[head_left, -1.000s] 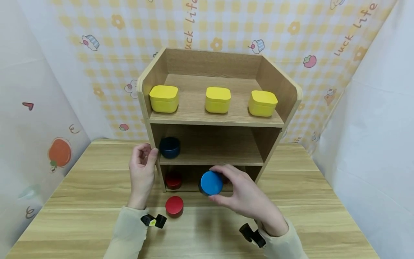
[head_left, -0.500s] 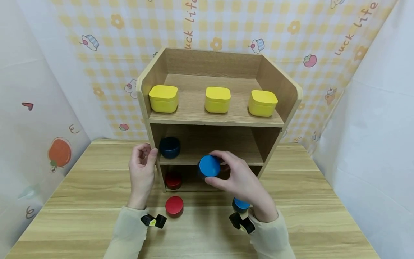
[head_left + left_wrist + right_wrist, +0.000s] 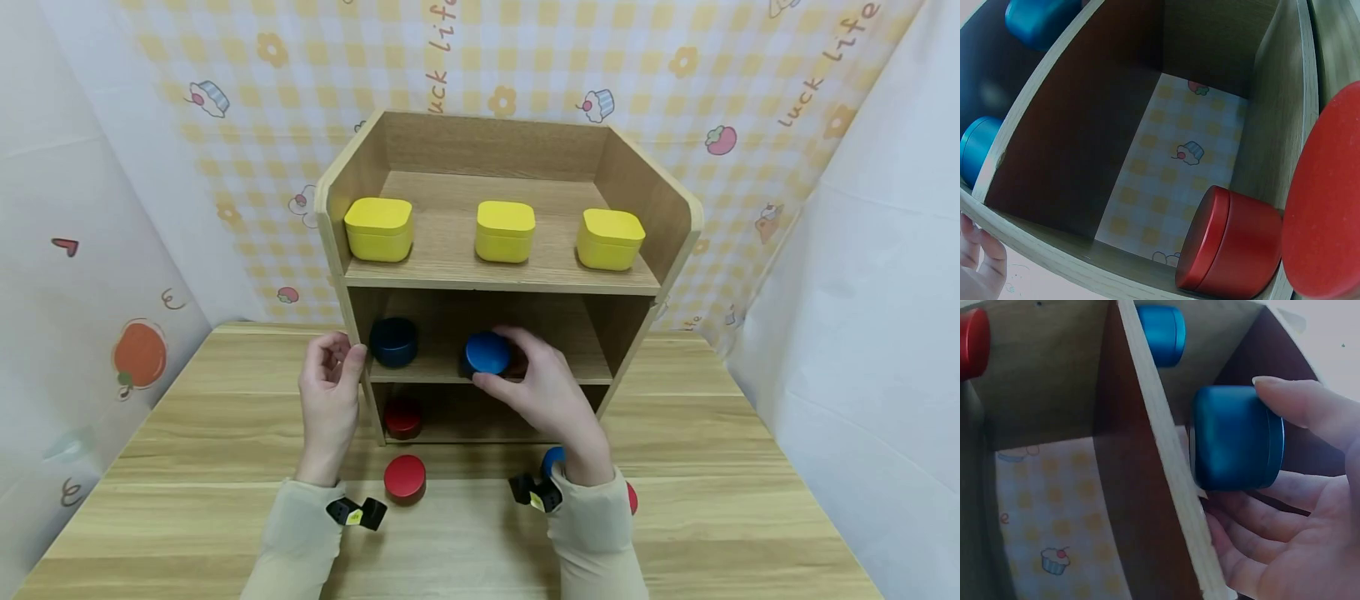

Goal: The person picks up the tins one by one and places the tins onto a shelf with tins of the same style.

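Observation:
My right hand [image 3: 543, 387] grips a round blue tin [image 3: 1235, 439] between thumb and fingers, at the front of the middle shelf. My left hand [image 3: 330, 379] rests against the outer left side of the wooden shelf unit [image 3: 487, 283], fingers loosely curled and holding nothing. A second blue tin [image 3: 393, 342] stands at the left end of the middle shelf. Below it a red tin [image 3: 402, 418] sits at the left of the bottom shelf; the left wrist view shows this red tin [image 3: 1229, 244] near the board's edge.
Three yellow boxes [image 3: 506, 232] stand along the top shelf. On the table in front lie a red tin [image 3: 405, 479], a blue tin [image 3: 552, 460] partly behind the right wrist, and another red one [image 3: 632, 497] mostly hidden by the sleeve.
My right hand has lifted the blue tin from in front of the bottom shelf up to the middle shelf. The left hand has stayed in place.

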Action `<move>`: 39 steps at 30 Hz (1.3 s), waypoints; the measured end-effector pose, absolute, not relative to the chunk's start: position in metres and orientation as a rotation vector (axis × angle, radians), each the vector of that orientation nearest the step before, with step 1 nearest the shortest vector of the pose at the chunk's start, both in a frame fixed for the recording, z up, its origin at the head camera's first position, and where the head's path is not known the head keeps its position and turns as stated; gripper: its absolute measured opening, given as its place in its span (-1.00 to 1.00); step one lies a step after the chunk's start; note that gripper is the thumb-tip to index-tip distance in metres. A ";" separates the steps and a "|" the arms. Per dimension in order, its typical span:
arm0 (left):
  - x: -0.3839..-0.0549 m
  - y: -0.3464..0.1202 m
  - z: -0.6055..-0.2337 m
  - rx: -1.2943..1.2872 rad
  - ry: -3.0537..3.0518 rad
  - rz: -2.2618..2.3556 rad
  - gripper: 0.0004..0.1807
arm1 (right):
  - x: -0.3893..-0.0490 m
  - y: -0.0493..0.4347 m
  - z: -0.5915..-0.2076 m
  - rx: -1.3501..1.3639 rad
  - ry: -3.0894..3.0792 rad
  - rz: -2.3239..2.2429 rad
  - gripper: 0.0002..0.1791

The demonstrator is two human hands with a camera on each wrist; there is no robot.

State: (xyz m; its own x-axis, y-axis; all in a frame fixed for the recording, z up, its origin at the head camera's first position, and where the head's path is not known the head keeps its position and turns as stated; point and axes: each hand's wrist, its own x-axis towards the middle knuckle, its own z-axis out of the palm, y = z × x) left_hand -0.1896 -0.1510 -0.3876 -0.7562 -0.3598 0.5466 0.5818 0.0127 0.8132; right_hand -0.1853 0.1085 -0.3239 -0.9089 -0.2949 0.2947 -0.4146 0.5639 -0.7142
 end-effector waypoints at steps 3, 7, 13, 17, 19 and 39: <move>-0.190 -0.151 -0.388 -0.235 -1.631 -1.815 -0.86 | -0.190 0.109 -0.325 0.549 -2.634 1.280 -0.34; -0.190 -0.151 -0.388 -0.248 -1.629 -1.809 -0.85 | -0.194 0.108 -0.328 0.512 -2.615 1.281 -0.33; -0.191 -0.151 -0.389 -0.258 -1.624 -1.808 -0.84 | -0.198 0.104 -0.334 0.461 -2.597 1.252 -0.35; -0.191 -0.151 -0.389 -0.256 -1.617 -1.818 -0.85 | -0.200 0.101 -0.335 0.406 -2.600 1.230 -0.35; -0.190 -0.151 -0.389 -0.253 -1.614 -1.822 -0.85 | -0.201 0.100 -0.336 0.392 -2.601 1.222 -0.35; -0.189 -0.150 -0.388 -0.227 -1.625 -1.820 -0.87 | -0.203 0.090 -0.342 0.333 -2.561 1.122 -0.36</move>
